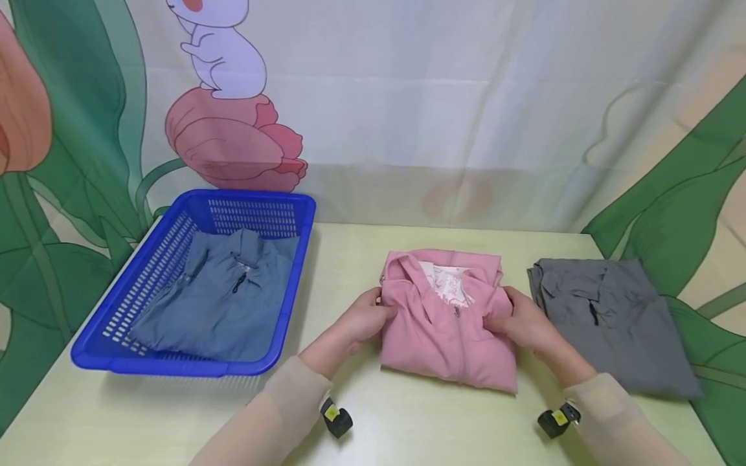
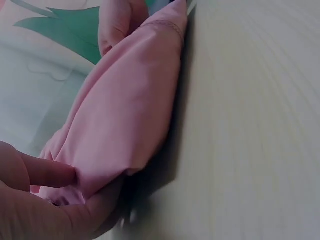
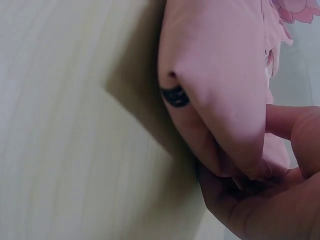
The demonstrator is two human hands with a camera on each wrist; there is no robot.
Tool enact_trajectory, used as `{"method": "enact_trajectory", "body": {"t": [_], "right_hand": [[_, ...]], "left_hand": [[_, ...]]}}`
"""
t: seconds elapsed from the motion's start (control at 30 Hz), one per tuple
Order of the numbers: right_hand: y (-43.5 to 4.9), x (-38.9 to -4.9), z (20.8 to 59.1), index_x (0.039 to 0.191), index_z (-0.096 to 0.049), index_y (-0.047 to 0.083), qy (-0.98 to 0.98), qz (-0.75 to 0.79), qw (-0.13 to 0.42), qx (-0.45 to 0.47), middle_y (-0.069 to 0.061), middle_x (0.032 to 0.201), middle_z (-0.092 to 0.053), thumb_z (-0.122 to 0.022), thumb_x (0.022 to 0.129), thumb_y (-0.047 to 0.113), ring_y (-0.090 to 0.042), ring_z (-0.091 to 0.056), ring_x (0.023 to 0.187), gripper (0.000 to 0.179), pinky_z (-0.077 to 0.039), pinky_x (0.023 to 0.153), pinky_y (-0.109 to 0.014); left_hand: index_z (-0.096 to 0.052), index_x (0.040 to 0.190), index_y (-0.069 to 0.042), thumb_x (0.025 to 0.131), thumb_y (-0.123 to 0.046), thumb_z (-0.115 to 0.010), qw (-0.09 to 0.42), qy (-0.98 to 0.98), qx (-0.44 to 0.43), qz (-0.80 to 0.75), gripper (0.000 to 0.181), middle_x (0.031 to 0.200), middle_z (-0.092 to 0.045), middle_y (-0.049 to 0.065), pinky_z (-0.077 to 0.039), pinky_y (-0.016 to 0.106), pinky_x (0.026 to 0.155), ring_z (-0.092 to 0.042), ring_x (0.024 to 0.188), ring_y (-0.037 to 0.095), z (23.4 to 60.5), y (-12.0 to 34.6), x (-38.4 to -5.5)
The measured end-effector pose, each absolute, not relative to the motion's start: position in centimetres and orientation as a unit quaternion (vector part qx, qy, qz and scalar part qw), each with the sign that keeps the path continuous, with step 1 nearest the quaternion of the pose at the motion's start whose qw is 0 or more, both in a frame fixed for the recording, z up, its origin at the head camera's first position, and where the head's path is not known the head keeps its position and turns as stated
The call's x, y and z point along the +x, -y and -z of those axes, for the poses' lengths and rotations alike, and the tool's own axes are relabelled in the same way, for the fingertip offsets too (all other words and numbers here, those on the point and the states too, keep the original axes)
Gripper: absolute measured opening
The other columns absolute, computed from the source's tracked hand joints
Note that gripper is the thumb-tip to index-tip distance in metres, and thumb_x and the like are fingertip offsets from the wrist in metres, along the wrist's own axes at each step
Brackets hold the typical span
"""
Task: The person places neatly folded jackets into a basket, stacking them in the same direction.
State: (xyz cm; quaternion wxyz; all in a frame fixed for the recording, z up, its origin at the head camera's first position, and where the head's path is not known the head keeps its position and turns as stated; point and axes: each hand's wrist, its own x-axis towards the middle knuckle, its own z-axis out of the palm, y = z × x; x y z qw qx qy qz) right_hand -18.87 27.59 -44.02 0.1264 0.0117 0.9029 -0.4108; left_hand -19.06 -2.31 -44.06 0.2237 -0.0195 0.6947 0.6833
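A folded pink zip jacket point(image 1: 431, 330) with a white patterned lining at its neck lies in the middle of the table. My left hand point(image 1: 368, 316) grips its left side, thumb on top and fingers tucked under the edge. On the opposite side my right hand point(image 1: 524, 322) pinches the jacket the same way. The left wrist view shows the pink cloth point(image 2: 125, 105) between thumb and fingers, its lower edge close over the tabletop. In the right wrist view, the folded side point(image 3: 220, 85) has a small dark mark, and the fingers reach beneath it.
At the left stands a blue plastic basket point(image 1: 291, 285) with a folded blue-grey jacket point(image 1: 233, 310) inside. A folded dark grey jacket point(image 1: 618, 330) lies at the table's right edge. Behind the pale table point(image 1: 350, 252) hangs a printed curtain point(image 1: 396, 110).
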Motion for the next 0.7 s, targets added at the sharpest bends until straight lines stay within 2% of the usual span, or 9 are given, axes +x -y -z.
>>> {"method": "enact_trajectory", "body": {"t": [0.23,0.37,0.47,0.6,0.7], "right_hand": [[-27.9,-18.6,43.7,0.151,-0.033,-0.01,-0.894,0.43,0.122,-0.015,-0.032,0.142,-0.049,-0.072,0.089,0.012,-0.042,-0.048,0.126,0.077,-0.042,0.106,-0.057],[-28.4,-18.6,43.4,0.153,-0.031,-0.011,-0.881,0.454,0.131,-0.03,-0.032,0.144,-0.046,-0.067,0.088,0.004,-0.04,-0.044,0.125,0.075,-0.04,0.106,-0.056],[-28.8,-18.6,43.3,0.153,-0.03,-0.011,-0.87,0.472,0.14,-0.038,-0.03,0.143,-0.046,-0.064,0.088,0.001,-0.038,-0.044,0.123,0.075,-0.043,0.103,-0.049],[-29.1,-18.7,43.2,0.15,-0.033,-0.011,-0.846,0.508,0.152,-0.051,-0.026,0.133,-0.051,-0.064,0.088,-0.002,-0.033,-0.05,0.112,0.07,-0.05,0.087,-0.034],[-29.3,-18.8,43.3,0.147,-0.036,-0.011,-0.831,0.529,0.16,-0.056,-0.023,0.124,-0.054,-0.063,0.087,-0.005,-0.028,-0.053,0.103,0.066,-0.052,0.077,-0.029]], "left_hand": [[-0.022,0.155,0.014,0.099,0.003,-0.051,0.224,-0.677,-0.016,-0.701,0.063,0.145,-0.047,0.03,-0.04,0.051,0.111,-0.05,0.132,0.038,44.6,2.4,-18.9],[-0.024,0.155,0.012,0.099,0.004,-0.052,0.23,-0.662,-0.013,-0.713,0.063,0.14,-0.051,0.028,-0.045,0.05,0.108,-0.055,0.124,0.033,44.4,2.5,-18.7],[-0.026,0.154,0.011,0.099,0.004,-0.052,0.234,-0.656,-0.009,-0.718,0.061,0.134,-0.055,0.026,-0.05,0.048,0.102,-0.059,0.114,0.028,44.3,2.7,-18.5],[-0.028,0.154,0.009,0.1,0.003,-0.053,0.238,-0.655,-0.003,-0.717,0.06,0.127,-0.058,0.024,-0.055,0.046,0.092,-0.062,0.103,0.025,43.9,3.0,-18.2],[-0.025,0.155,0.009,0.1,0.003,-0.054,0.243,-0.653,0.002,-0.717,0.063,0.128,-0.057,0.025,-0.056,0.045,0.092,-0.062,0.102,0.025,43.6,3.2,-17.9]]}}
